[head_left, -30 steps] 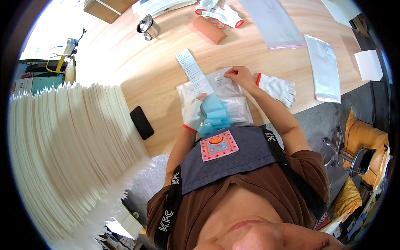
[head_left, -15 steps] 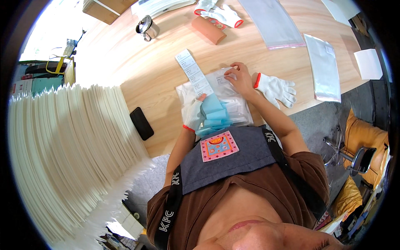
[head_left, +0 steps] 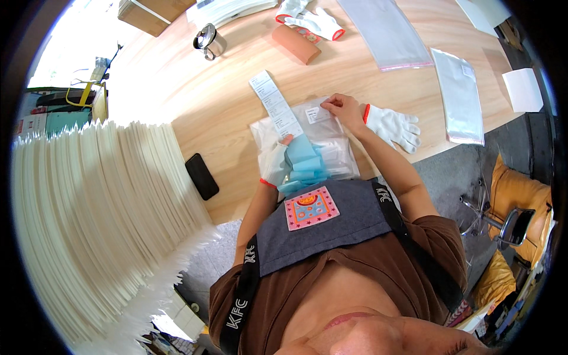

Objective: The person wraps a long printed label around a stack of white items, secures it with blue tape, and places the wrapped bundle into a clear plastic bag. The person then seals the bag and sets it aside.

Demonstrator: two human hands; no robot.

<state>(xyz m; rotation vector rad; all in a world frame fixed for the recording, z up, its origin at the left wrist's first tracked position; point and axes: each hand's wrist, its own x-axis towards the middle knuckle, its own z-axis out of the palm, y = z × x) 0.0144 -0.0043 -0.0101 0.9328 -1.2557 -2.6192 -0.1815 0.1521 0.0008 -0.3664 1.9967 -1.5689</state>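
My left hand (head_left: 276, 165), in a white glove with a red cuff, holds a strip of white printed labels (head_left: 276, 107) under its bare thumb tip. The strip's light blue backing (head_left: 305, 163) lies in folds beside this hand. Beneath are clear plastic bags (head_left: 340, 151) in a flat pile, with one white label (head_left: 314, 115) on the top bag. My bare right hand (head_left: 345, 110) is closed in a pinch at the top bag's upper right edge, close to that label. Next to my right wrist rests an empty white glove (head_left: 393, 126).
A tall stack of white sheets (head_left: 100, 231) fills the left side, with a black phone (head_left: 202, 176) beside it. Farther back are a metal cup (head_left: 209, 41), an orange-brown roll (head_left: 296, 44) and more gloves (head_left: 316, 23). Bundles of clear bags (head_left: 458, 97) lie at the right.
My right fingers were spread over the label on the bag; now they have drawn together at the bag's edge and the label shows. My left hand has stayed in place.
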